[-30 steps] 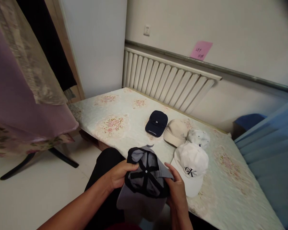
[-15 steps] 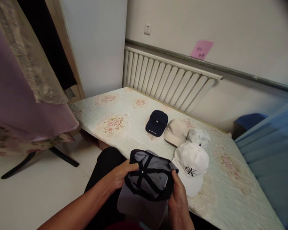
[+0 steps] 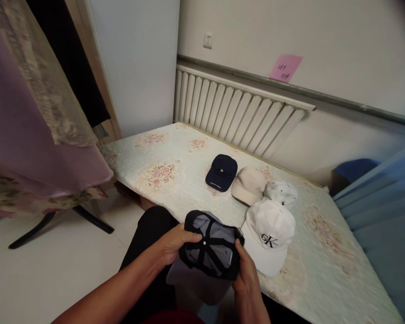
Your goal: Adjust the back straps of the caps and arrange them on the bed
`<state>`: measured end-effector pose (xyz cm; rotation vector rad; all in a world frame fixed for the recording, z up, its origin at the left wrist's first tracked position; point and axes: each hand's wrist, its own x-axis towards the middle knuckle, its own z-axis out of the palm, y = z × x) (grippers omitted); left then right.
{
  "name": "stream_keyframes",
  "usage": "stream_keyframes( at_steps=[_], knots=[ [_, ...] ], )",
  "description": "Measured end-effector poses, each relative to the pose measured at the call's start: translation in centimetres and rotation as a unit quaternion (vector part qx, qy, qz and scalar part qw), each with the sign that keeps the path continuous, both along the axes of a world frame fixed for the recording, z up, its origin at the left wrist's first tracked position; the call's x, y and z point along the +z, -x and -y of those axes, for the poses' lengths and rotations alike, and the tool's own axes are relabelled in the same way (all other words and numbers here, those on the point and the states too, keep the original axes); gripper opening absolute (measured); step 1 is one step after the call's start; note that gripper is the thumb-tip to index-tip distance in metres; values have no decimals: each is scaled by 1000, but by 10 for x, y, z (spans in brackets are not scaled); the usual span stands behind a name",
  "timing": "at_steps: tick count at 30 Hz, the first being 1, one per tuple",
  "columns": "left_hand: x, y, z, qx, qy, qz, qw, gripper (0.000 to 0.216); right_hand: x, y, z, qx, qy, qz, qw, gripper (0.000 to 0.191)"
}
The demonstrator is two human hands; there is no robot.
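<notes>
A grey cap with black inner seams is held upside down over my lap, its inside facing up. My left hand grips its left rim, fingers curled over the edge. My right hand pinches the right rim near the strap buckle. On the floral mattress right of my hands lies a white cap with black letters. Behind it sit a pale spotted cap, a beige cap and a navy cap.
A white radiator runs along the wall behind the mattress, with a pink note above it. Purple and floral cloth hangs on a stand at the left. Blue fabric lies at the right. White floor is at lower left.
My hands have squeezed the grey cap's rim closer together and turned it slightly; it looks more folded now. The caps on the mattress have not moved.
</notes>
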<state>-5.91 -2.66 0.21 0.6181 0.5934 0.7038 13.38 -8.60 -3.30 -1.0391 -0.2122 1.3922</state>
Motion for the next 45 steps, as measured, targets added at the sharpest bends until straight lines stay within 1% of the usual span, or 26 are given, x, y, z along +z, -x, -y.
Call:
stream_keyframes(
  at_steps=[4,6,8,9,11,13,14,16,17,19,21,22,24,28,32,36,41,45],
  knots=[
    [8,-3,3,10,-6,-12,1000,36,-5,-2,1,0,-36,64,997,44],
    [12,-4,4,18,-8,-15,1000,36,-6,-6,1,-15,-17,134,991,46],
    [15,-5,5,30,-9,-14,999,37,-4,-8,2,-55,23,231,971,49],
    [17,-5,5,37,-9,-16,999,38,-2,-8,3,-87,34,288,953,50],
    [20,-7,6,48,-6,-25,999,38,6,-5,8,-155,23,412,898,48],
    [22,-9,6,60,-2,-36,998,37,16,2,14,-197,-35,521,830,39],
    [23,-10,7,65,-2,-39,997,36,21,6,17,-199,-74,560,801,32],
    [25,-12,8,73,-8,-39,997,36,28,15,22,-165,-156,616,754,21],
    [26,-13,9,76,-12,-38,996,36,30,18,23,-140,-196,640,730,19],
    [27,-15,10,81,-18,-39,996,34,31,24,23,-91,-252,691,672,24],
    [29,-16,12,88,-21,-45,995,32,28,28,22,-58,-274,737,615,31],
    [30,-16,13,92,-22,-49,994,31,26,29,21,-50,-276,755,593,33],
    [32,-17,15,93,-27,-53,994,30,23,30,21,-47,-276,775,567,37],
    [37,-19,18,74,-23,-51,996,29,20,30,23,-59,-287,785,546,43],
    [38,-23,19,77,-26,-52,995,27,18,28,22,-61,-308,788,530,49],
    [35,-24,20,81,-27,-58,995,27,16,27,18,-81,-334,772,534,49],
    [32,-26,20,83,-28,-54,995,25,15,28,17,-92,-342,762,542,40],
    [31,-27,19,79,-26,-48,995,27,14,29,18,-107,-352,758,538,34]
  ],
)
